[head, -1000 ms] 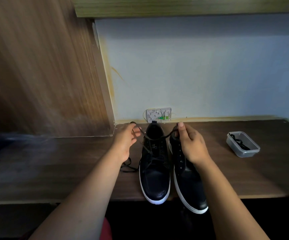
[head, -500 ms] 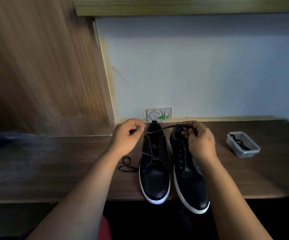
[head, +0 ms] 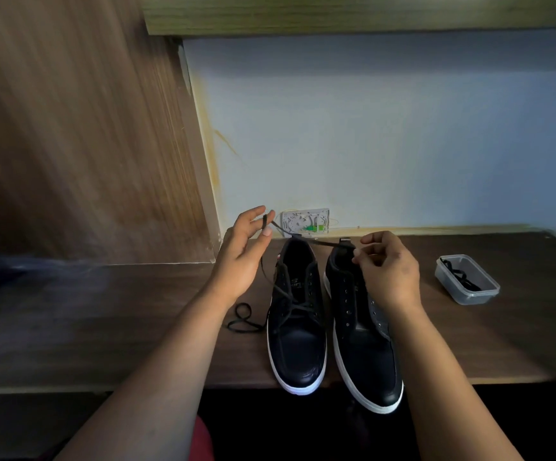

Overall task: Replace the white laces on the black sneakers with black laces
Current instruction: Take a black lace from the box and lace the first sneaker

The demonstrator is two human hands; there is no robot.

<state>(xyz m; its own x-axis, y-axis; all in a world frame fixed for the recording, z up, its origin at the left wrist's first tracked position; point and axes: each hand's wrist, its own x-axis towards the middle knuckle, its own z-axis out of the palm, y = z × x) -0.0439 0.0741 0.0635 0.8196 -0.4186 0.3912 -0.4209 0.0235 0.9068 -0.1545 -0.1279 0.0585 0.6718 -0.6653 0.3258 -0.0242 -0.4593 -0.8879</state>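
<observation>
A thin black lace [head: 316, 241] is stretched taut above two black leather sneakers with white soles [head: 298, 322], pinched at one end by the left hand [head: 243, 257] and at the other by the right hand [head: 388, 271]. A slack loop is trailed onto the brown wooden desk [head: 103, 327] left of the shoes.

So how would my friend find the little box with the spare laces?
Look along the brown wooden desk, to the right of the two black sneakers. The clear plastic box sits there alone, lidless, with black laces coiled inside.
</observation>
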